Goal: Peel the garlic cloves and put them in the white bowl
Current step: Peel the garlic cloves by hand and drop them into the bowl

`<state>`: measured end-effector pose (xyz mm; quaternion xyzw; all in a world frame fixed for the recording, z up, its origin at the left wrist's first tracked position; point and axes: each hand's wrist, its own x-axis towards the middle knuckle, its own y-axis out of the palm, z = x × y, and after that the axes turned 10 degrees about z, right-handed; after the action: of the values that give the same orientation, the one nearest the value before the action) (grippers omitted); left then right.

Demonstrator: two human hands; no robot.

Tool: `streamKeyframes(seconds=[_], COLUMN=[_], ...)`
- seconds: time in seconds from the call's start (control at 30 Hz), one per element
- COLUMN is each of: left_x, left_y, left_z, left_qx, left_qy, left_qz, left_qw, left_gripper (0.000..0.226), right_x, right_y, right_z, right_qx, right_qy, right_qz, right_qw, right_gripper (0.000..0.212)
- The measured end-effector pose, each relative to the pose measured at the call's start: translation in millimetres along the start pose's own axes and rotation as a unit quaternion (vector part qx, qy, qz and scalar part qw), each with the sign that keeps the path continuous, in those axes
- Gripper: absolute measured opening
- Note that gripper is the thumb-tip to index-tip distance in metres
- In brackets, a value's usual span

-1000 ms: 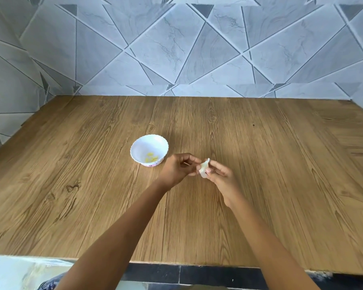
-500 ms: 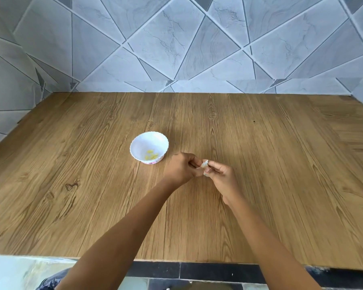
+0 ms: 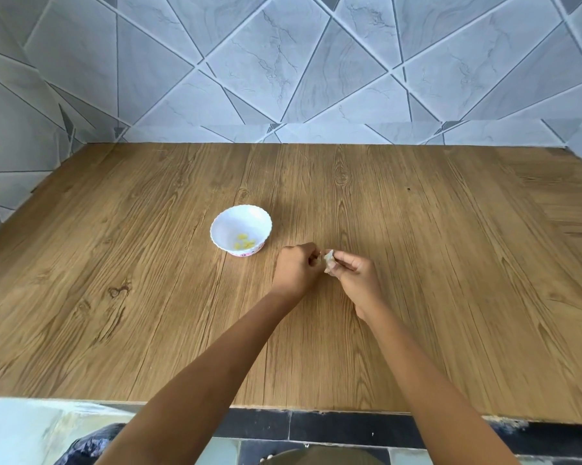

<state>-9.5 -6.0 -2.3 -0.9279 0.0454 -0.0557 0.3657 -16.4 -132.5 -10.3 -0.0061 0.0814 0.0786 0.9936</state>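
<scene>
A small white bowl [image 3: 223, 226] with a scalloped rim stands on the wooden table, holding a few yellowish peeled cloves [image 3: 244, 245]. Just right of the bowl, my right hand [image 3: 356, 275] pinches a pale garlic clove [image 3: 328, 259] with papery skin. My left hand [image 3: 298, 268] is beside it with fingers curled, its fingertips at the clove's left side. Whether the left fingers hold skin is hidden by the knuckles.
The wooden table [image 3: 450, 280] runs to a grey tiled wall [image 3: 283, 68] at the back and left. Its near edge lies above a dark tiled floor [image 3: 350, 431].
The clove showed more plainly between the hands a second ago; the hands then closed together around it. Now a small gap shows between the left fingertips and the clove.
</scene>
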Motion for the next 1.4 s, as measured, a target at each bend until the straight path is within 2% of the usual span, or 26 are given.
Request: streamKeyframes(seconds=[0.1,0.17,0.27,0.37,0.5,0.6,0.7,0.8,0.87,0.93,1.0,1.03,1.13,1.3,1.4], left_x=[1.5,2.9,1.3,-3.2,-3.6,-2.8,-3.2,-3.2,-2.9,-2.9,-3.7,-4.0,-4.0,-4.4,-6.0], left_y=[-4.4,-8.5,-17.2,-24.1,-24.7,-28.8,-33.1,-34.6,-34.6,-34.5,-34.2,-34.2,-34.8,-32.7,-28.0], left_z=[-2.8,-1.1,-0.4,0.0,1.8,4.2,3.9,2.4,1.5,1.0,-2.1,-3.1,-5.8,-11.3,-11.2], left_qx=[-0.041,-0.13,-0.329,-0.373,-0.386,-0.388,-0.382,-0.392,-0.396,-0.391,-0.379,-0.378,-0.368,-0.305,-0.283], left_qy=[-0.038,-0.086,-0.14,-0.13,-0.153,-0.163,-0.164,-0.171,-0.175,-0.167,-0.154,-0.151,-0.14,-0.138,-0.144], left_qz=[0.02,0.041,0.107,0.127,0.102,0.089,0.087,0.069,0.049,0.036,0.043,0.046,0.048,0.039,0.03], left_qw=[0.998,0.987,0.928,0.91,0.904,0.903,0.905,0.901,0.9,0.904,0.911,0.912,0.918,0.942,0.948], left_gripper=[0.015,0.008,0.014,0.005,0.006,0.006,0.009,0.011,0.007,0.004,0.007,0.01,0.011,0.006,0.003], right_x=[-0.1,0.6,2.0,3.3,4.2,10.0,20.3,21.5,16.2,7.4,3.1,3.5,7.7,9.8,9.3], right_y=[-2.7,-3.3,-4.1,-5.6,-5.2,-1.8,0.2,0.8,1.1,3.0,6.1,7.4,7.9,8.1,6.9], right_z=[1.5,1.9,1.7,1.4,2.9,5.4,2.1,-0.5,0.3,2.7,6.1,6.6,7.2,5.8,9.3], right_qx=[0.015,0.015,0.011,-0.004,-0.029,-0.157,-0.332,-0.417,-0.399,-0.318,-0.192,-0.128,-0.021,-0.039,-0.014], right_qy=[0.009,0.008,0.006,0.008,0.0,-0.07,-0.146,-0.19,-0.244,-0.249,-0.163,-0.12,-0.065,-0.04,-0.008], right_qz=[0.006,0.012,0.016,0.029,0.019,-0.008,-0.015,-0.029,-0.074,-0.077,-0.003,0.03,0.048,0.03,0.018], right_qw=[1.0,1.0,1.0,1.0,0.999,0.985,0.932,0.888,0.881,0.912,0.968,0.984,0.997,0.998,1.0], right_gripper=[0.032,0.032,0.035,0.036,0.035,0.031,0.032,0.035,0.031,0.022,0.02,0.021,0.023,0.019,0.016])
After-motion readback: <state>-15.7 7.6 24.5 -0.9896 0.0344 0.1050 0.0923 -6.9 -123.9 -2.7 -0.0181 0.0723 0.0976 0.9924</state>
